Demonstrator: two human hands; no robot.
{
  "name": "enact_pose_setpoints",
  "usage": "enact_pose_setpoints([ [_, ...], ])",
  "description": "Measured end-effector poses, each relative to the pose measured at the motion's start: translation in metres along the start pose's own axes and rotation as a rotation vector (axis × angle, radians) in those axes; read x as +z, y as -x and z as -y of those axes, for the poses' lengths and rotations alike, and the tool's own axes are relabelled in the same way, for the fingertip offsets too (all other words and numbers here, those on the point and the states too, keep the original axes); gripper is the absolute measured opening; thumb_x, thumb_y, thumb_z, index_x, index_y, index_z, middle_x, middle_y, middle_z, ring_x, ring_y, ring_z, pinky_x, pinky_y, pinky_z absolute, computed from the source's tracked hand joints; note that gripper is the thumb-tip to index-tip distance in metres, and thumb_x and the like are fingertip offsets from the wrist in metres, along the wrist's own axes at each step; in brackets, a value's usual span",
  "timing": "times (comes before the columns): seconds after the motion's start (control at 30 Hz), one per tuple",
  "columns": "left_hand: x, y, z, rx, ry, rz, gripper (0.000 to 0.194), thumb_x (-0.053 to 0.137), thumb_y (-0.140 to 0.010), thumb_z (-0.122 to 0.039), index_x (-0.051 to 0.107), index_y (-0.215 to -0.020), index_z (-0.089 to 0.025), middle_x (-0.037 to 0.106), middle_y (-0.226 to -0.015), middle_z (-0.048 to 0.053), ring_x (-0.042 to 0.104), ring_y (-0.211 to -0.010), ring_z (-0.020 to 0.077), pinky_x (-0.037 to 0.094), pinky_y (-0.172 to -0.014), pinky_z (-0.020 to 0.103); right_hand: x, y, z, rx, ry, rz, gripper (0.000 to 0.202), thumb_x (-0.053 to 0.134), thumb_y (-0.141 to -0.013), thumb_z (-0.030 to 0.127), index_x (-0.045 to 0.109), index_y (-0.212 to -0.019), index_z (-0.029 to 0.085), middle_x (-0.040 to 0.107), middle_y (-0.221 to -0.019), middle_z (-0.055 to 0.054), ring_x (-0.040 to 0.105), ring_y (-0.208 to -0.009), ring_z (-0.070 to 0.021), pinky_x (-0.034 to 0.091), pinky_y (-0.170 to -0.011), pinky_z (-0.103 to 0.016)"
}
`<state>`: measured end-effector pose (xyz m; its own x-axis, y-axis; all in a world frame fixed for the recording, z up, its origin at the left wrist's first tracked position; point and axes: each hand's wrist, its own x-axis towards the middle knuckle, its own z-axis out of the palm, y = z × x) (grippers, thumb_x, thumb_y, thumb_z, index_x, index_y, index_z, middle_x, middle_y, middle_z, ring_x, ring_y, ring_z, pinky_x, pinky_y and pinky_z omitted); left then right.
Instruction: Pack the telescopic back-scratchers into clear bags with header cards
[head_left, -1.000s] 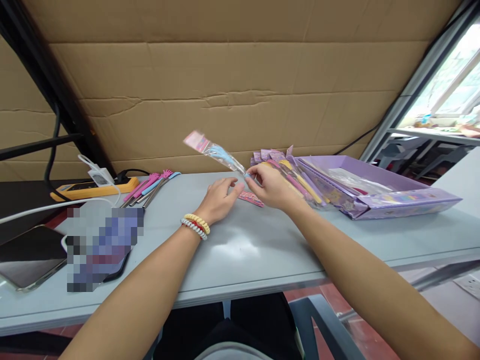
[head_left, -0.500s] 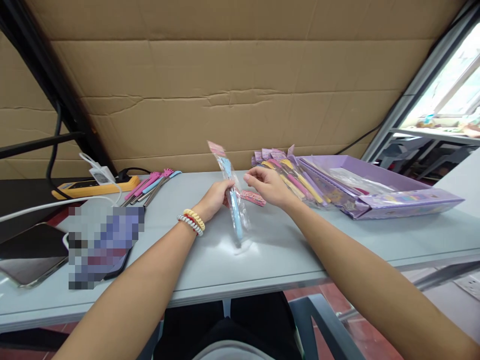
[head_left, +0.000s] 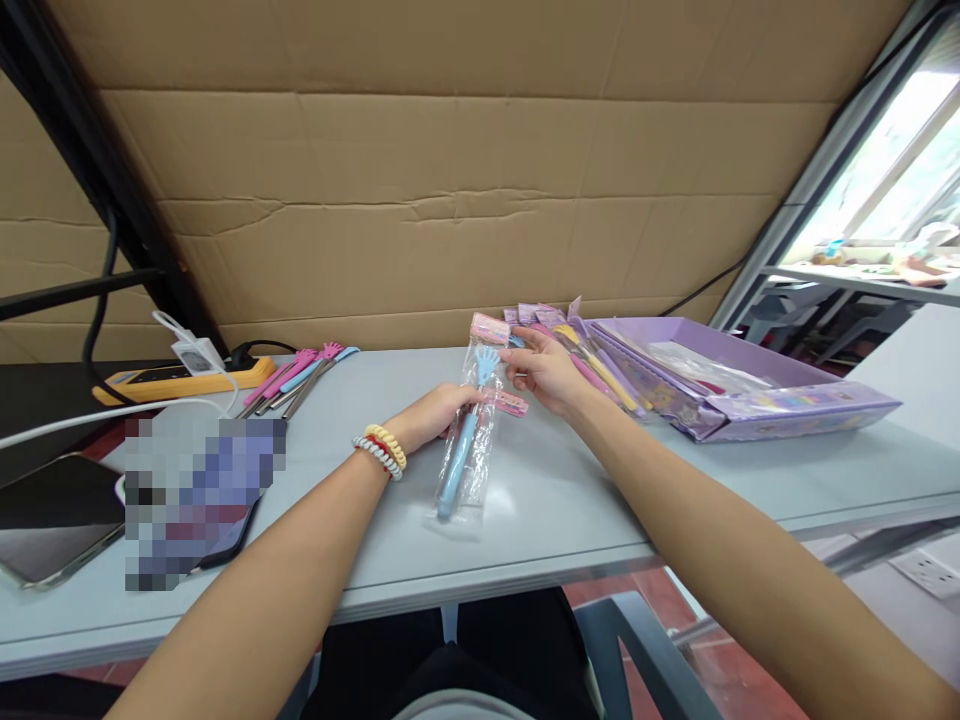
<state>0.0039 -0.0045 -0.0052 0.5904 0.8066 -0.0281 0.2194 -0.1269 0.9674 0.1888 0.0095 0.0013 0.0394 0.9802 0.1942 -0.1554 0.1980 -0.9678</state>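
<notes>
A blue stick with a hand-shaped end point(head_left: 457, 462) lies inside a clear plastic sleeve with a pink header card point(head_left: 490, 328). My left hand point(head_left: 442, 412) pinches the sleeve around its middle. Just right of the sleeve's upper part is my right hand point(head_left: 546, 370), its fingers apart, the index finger near the header. Between the hands a small pink card point(head_left: 511, 403) rests on the table. Packaged sticks in yellow, pink and purple point(head_left: 596, 370) are fanned out beyond my right hand, which partly hides them.
The grey table point(head_left: 570, 500) holds a purple box point(head_left: 795, 415) on the right. At left are loose pink and blue sticks point(head_left: 296, 372), a yellow power strip point(head_left: 180, 378), white cables and a phone point(head_left: 60, 515). Cardboard point(head_left: 450, 200) stands behind.
The sleeve has swung so that its header end points up and right and its lower end left. My right hand's index finger has stretched out toward the header.
</notes>
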Motion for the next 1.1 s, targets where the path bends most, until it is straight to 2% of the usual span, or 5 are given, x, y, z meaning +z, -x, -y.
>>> enact_pose_setpoints([
  [0.57, -0.003, -0.003, 0.001, 0.121, 0.051, -0.084, 0.036, 0.066, -0.067, -0.044, 0.047, -0.055, -0.017, 0.041, -0.053, -0.004, 0.037, -0.05, 0.008, 0.027, -0.05, 0.024, -0.001, 0.001, 0.002, 0.007, -0.005, 0.071, 0.05, 0.076, -0.06, 0.018, 0.051, -0.103, 0.018, 0.058, -0.064, 0.002, 0.046, -0.046, -0.0086, 0.031, -0.038, -0.02],
  [0.73, -0.009, -0.008, 0.002, 0.163, 0.229, -0.375, 0.026, 0.065, -0.068, -0.036, 0.051, -0.058, -0.016, 0.046, -0.053, -0.003, 0.04, -0.048, 0.008, 0.029, -0.047, 0.024, -0.005, 0.0, 0.004, 0.095, 0.037, 0.069, 0.042, 0.072, -0.069, 0.024, 0.049, -0.104, 0.019, 0.066, -0.08, -0.005, 0.054, -0.049, -0.0106, 0.034, -0.036, -0.021],
  [0.87, -0.019, -0.014, 0.004, 0.234, 0.407, -0.666, 0.023, 0.063, -0.07, -0.032, 0.05, -0.059, -0.017, 0.048, -0.053, -0.004, 0.042, -0.046, 0.0078, 0.032, -0.045, 0.023, -0.005, 0.004, 0.007, 0.21, 0.196, 0.314, 0.029, 0.071, -0.072, 0.032, 0.058, -0.09, 0.015, 0.068, -0.08, -0.009, 0.054, -0.047, -0.0097, 0.031, -0.035, -0.02],
  [1.0, -0.028, -0.018, 0.008, 0.276, 0.462, -0.811, 0.024, 0.063, -0.073, -0.031, 0.049, -0.06, -0.017, 0.048, -0.051, -0.005, 0.044, -0.045, 0.0075, 0.037, -0.047, 0.023, -0.001, 0.01, 0.006, 0.281, 0.454, 0.577, 0.027, 0.069, -0.073, 0.039, 0.062, -0.078, 0.013, 0.069, -0.075, -0.008, 0.055, -0.047, -0.0087, 0.028, -0.036, -0.019],
  [1.1, -0.032, -0.019, 0.01, 0.288, 0.449, -0.893, 0.028, 0.064, -0.074, -0.034, 0.047, -0.059, -0.018, 0.047, -0.048, -0.006, 0.044, -0.043, 0.0079, 0.038, -0.048, 0.023, 0.001, 0.012, 0.005, 0.321, 0.557, 0.66, 0.022, 0.07, -0.069, 0.033, 0.061, -0.076, 0.014, 0.067, -0.07, -0.006, 0.052, -0.045, -0.0076, 0.027, -0.037, -0.018],
])
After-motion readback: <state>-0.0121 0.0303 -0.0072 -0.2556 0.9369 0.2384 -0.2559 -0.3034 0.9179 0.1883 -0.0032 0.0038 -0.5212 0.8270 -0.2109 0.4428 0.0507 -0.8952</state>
